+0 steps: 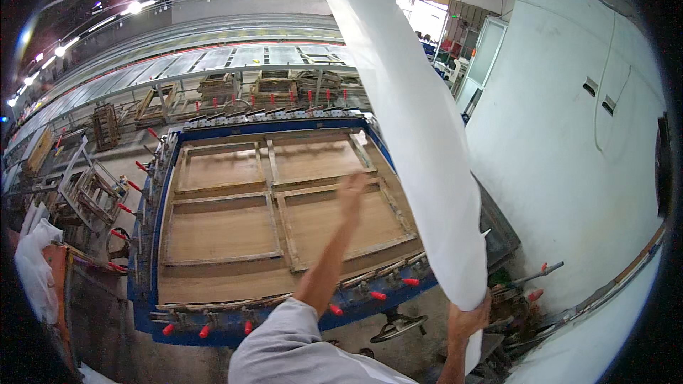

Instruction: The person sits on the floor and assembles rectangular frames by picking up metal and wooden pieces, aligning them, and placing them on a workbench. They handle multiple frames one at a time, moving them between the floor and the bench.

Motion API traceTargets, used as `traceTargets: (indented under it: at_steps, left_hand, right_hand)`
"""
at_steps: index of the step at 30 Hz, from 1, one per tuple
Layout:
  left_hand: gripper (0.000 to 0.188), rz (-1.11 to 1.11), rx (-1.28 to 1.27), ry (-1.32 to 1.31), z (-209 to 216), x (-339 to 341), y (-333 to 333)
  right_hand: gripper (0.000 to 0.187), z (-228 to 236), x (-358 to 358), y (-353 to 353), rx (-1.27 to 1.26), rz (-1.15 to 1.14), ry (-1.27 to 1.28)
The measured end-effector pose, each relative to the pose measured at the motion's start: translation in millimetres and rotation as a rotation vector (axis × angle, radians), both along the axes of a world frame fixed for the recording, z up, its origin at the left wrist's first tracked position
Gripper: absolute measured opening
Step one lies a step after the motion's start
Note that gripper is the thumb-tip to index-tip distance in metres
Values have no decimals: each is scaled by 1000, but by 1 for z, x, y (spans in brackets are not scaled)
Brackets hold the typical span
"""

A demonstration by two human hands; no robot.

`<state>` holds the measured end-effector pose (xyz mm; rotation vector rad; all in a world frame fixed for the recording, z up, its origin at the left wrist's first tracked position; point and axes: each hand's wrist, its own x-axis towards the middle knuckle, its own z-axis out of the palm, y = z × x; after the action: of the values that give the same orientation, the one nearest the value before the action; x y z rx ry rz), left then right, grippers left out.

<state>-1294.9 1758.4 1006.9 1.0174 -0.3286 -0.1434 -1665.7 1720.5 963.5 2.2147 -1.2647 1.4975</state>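
Note:
A long white roll of sheet material (420, 121) slants across the view from the top down to the lower right. My right hand (469, 316) is closed around its lower end. My left arm stretches out over the stretching table, and the left hand (352, 195) is smeared by motion, so its fingers cannot be made out. Beneath it lie several rectangular frames (277, 217) on a brown board (213, 270). The frames sit inside the table's blue metal border (235, 129), which carries clamps with red-tipped handles (336, 308) along its sides.
A handwheel (400, 328) sticks out below the table's near edge. Worn frames (92, 192) lean at the left, with others stacked beyond the table. White crumpled sheeting (39, 263) hangs at far left. A pale wall (562, 99) stands on the right, beside a metal bar (533, 276).

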Motion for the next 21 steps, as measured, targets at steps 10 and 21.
traceTargets:
  at_steps: [10, 21]
  left_hand:
    - [62, -778, -474, 293, 118, -104, -20]
    - [56, -771, -562, 139, 9, -78, -70]
  right_hand:
    - [45, 33, -55, -99, -503, -373, 14]
    - [37, 88, -141, -128, 449, 607, 156]
